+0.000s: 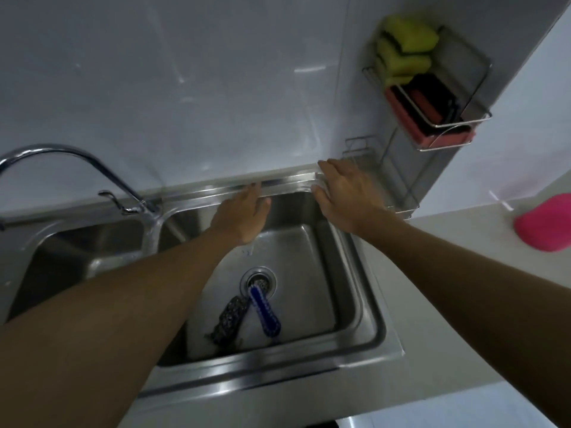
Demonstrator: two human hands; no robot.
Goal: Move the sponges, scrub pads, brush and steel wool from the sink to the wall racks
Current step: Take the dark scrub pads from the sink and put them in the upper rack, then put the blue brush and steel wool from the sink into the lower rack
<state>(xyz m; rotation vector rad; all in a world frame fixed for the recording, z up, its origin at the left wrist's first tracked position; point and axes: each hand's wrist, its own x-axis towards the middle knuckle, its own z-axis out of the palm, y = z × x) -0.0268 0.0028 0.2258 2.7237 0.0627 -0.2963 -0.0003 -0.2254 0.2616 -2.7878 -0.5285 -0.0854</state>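
— What's left in the sink (367,307)?

— Two things, both on the floor of the right basin. A blue brush (264,313) lies with one end over the drain (259,279), and a dark, speckled steel wool pad (228,319) sits just beside it on the left, touching it near the drain.

— And the racks?

— The upper wall rack (457,118) is full: yellow-green sponges (404,47) stacked at the back, then a black scrub pad (432,100) and a pink-red sponge (401,109) in front. The lower wire rack (361,146) beneath it looks bare, as far as I can see through the wires.

— Any writing to read?

— None I can make out.

— The hands?

— Both arms stretch forward, palms down, fingers spread and holding nothing. The left hand (241,211) hovers over the back of the basin, fingertips at the rear rim. The right hand (346,196) is at the back right corner of the sink, just beside the lower rack.

— Anything else around?

— A curved tap (61,156) on the left, and a pink cloth (547,223) on the counter (463,242) to the right.
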